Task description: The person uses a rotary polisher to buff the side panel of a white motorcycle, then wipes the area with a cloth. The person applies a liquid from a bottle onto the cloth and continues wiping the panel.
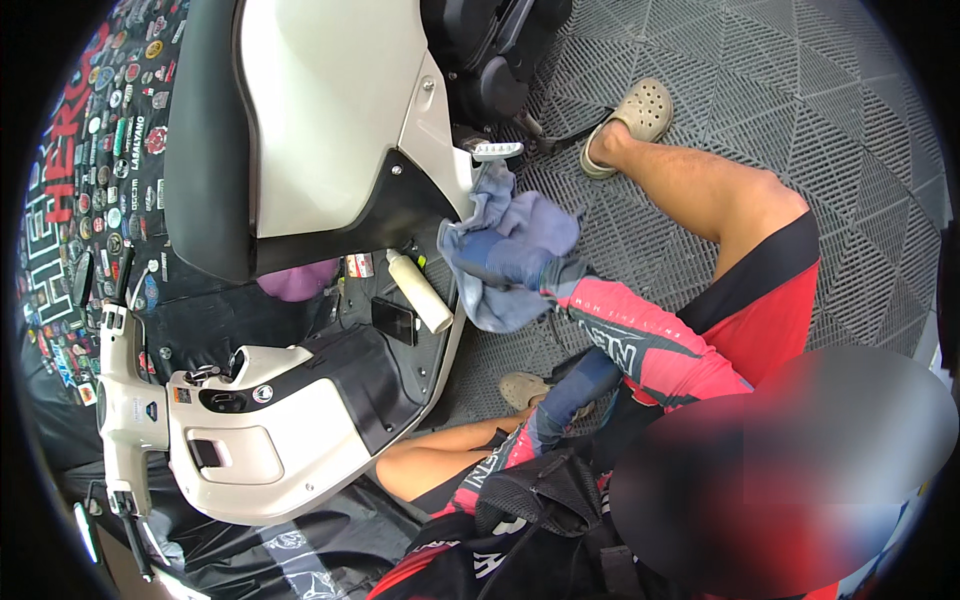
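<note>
In a dark blue glove, my right hand (502, 262) grips a blue-grey cloth (530, 222), which hangs in folds around it. The cloth is beside the lower side panel of a cream scooter (330, 110), just below its footrest (497, 151). My left hand (585, 388), gloved in dark blue too, is lower down and partly behind my right forearm; its fingers are hidden. A cream bottle (420, 290) lies on the scooter's floorboard, and a dark flat phone-like object (394, 321) is next to it. A small red and white box (359, 265) is close by.
A purple cloth (300, 280) is past the floorboard, under the seat (205, 150). The handlebar (120, 400) reaches out at the left, before a black wall covered in stickers (110, 180). Grey ribbed tiles (720, 70) form the floor. A blurred patch covers the lower right.
</note>
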A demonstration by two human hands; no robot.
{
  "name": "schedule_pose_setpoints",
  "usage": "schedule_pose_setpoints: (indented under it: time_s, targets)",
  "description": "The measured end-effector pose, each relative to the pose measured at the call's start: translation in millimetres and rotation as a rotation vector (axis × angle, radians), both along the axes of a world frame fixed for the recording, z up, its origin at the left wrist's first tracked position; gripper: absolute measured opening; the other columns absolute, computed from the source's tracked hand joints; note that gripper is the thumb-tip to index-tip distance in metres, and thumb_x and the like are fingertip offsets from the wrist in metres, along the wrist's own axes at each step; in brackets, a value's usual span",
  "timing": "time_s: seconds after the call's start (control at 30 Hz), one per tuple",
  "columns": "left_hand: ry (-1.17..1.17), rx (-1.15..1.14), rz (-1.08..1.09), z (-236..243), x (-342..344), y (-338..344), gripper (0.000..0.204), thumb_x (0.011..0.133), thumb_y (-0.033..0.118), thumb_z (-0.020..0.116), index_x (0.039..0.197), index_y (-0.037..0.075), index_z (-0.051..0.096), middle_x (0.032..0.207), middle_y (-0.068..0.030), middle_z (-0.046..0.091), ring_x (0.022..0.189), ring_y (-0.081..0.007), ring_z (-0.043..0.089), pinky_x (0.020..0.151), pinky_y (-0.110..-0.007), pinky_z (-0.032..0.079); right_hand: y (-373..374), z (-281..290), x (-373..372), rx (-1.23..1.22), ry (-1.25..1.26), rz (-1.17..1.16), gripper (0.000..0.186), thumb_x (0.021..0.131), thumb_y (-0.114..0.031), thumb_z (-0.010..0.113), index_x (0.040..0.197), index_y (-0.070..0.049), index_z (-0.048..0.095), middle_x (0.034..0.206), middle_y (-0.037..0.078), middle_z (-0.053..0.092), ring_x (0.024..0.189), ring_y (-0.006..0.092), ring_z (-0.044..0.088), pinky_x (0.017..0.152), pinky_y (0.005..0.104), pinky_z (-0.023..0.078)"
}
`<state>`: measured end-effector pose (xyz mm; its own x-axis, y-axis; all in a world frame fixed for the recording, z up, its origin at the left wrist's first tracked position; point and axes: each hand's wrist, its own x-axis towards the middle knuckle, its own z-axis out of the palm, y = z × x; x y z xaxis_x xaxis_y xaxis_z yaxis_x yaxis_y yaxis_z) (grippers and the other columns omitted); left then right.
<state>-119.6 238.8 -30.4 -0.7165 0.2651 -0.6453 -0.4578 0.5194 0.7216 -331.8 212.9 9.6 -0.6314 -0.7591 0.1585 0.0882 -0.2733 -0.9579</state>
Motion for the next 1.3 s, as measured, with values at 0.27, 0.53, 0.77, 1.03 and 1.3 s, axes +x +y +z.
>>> schedule_pose_setpoints:
  time_s: [0.27, 0.53, 0.77, 1.03, 1.3]
  targets:
    - [0.210, -0.159, 0.316, 36, 30, -62, 0.032, 0.103, 0.012, 0.050, 0.127, -0.002, 0.066, 0.117, -0.0152, 0.071, 0.107, -0.0233, 0.068, 0.098, -0.032, 0.052, 88, 31, -65, -0.652, 0.386, 0.582, 0.053, 0.091, -0.034, 0.069, 0.131, -0.002, 0.056, 0.110, 0.025, 0.065, 0.101, 0.0363, 0.068, 0.087, 0.0444, 0.055]
    - [0.987, -0.057, 0.557, 190, -51, -90, 0.052, 0.105, 0.026, 0.052, 0.148, -0.003, 0.047, 0.144, -0.0151, 0.056, 0.131, -0.0244, 0.056, 0.114, -0.037, 0.041, 113, 60, -36, -0.880, 0.009, 0.588, 0.032, 0.090, -0.013, 0.066, 0.118, 0.001, 0.062, 0.107, 0.021, 0.065, 0.089, 0.0266, 0.069, 0.077, 0.0352, 0.057]
    - [0.571, 0.317, 0.364, 204, -66, -52, 0.061, 0.101, 0.042, 0.064, 0.143, -0.001, 0.055, 0.129, -0.0093, 0.064, 0.120, -0.0154, 0.057, 0.106, -0.031, 0.045, 127, 115, -4, -0.536, 0.270, 0.037, 0.023, 0.095, -0.022, 0.064, 0.102, 0.000, 0.063, 0.091, 0.011, 0.065, 0.083, 0.0157, 0.063, 0.071, 0.0270, 0.051]
    - [0.504, -0.003, 0.473, 250, -13, -89, 0.031, 0.096, 0.026, 0.074, 0.114, 0.001, 0.073, 0.100, 0.0007, 0.071, 0.091, -0.0070, 0.062, 0.085, -0.025, 0.049, 179, 176, -10, 0.478, 0.405, 0.406, 0.032, 0.099, -0.034, 0.067, 0.107, -0.003, 0.067, 0.089, -0.002, 0.063, 0.088, 0.0051, 0.056, 0.081, 0.0248, 0.047]
    - [0.283, -0.132, 0.276, 275, 12, -122, 0.041, 0.097, 0.035, 0.068, 0.117, -0.001, 0.072, 0.100, -0.0021, 0.073, 0.092, -0.0096, 0.065, 0.085, -0.027, 0.051, 122, 174, -27, 0.218, 0.773, -0.133, 0.032, 0.101, -0.027, 0.066, 0.119, -0.001, 0.068, 0.101, 0.005, 0.072, 0.098, 0.0136, 0.066, 0.093, 0.0290, 0.050]
